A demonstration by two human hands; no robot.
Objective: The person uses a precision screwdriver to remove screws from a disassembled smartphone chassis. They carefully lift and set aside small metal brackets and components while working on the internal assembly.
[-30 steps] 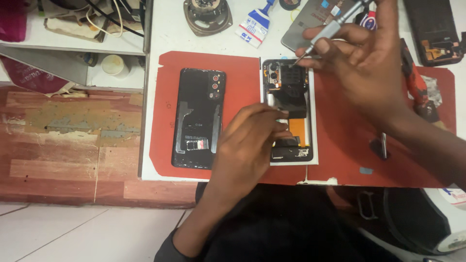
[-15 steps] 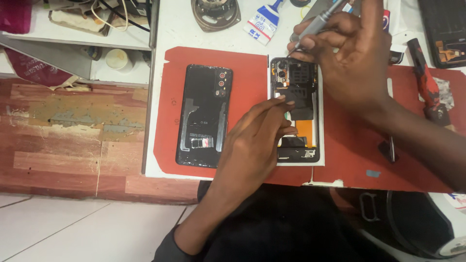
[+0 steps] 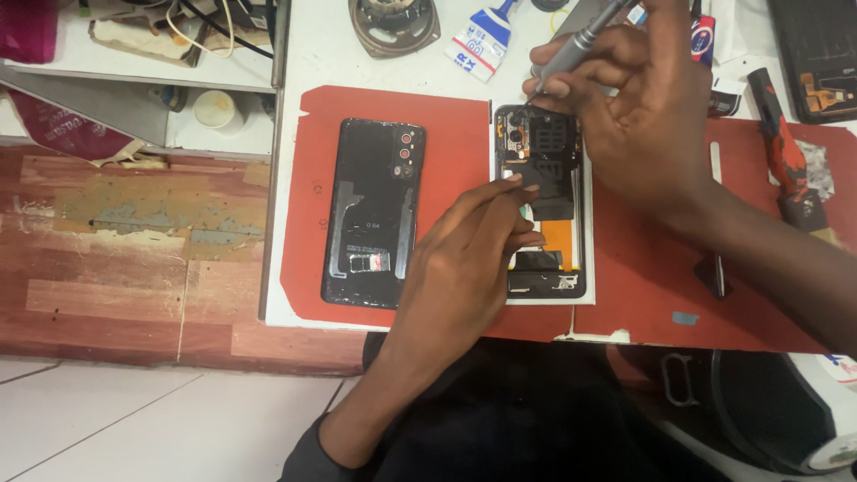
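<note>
The right hand (image 3: 652, 116), grasping a grey metal screwdriver (image 3: 580, 40), has shifted its tip onto the top corner of the opened black phone (image 3: 543, 214), lying on the red mat (image 3: 446, 134). The left hand (image 3: 473, 259) stays pressed on the phone's middle, fingers bent, holding nothing, so the work continues at the top corner.

A detached black phone back cover (image 3: 373, 214) lies inner side up on the red mat (image 3: 455, 125), left of the work. Beyond the mat, on the white table (image 3: 317, 54), sit a round speaker (image 3: 394, 24) and a blue-and-white tube (image 3: 483, 37). At the right edge lie red-handled pliers (image 3: 781, 156) and a dark phone frame (image 3: 821, 54). A small white cap (image 3: 214, 107) rests on the lower shelf (image 3: 107, 98) at left, above the worn wooden floor (image 3: 125, 259).
</note>
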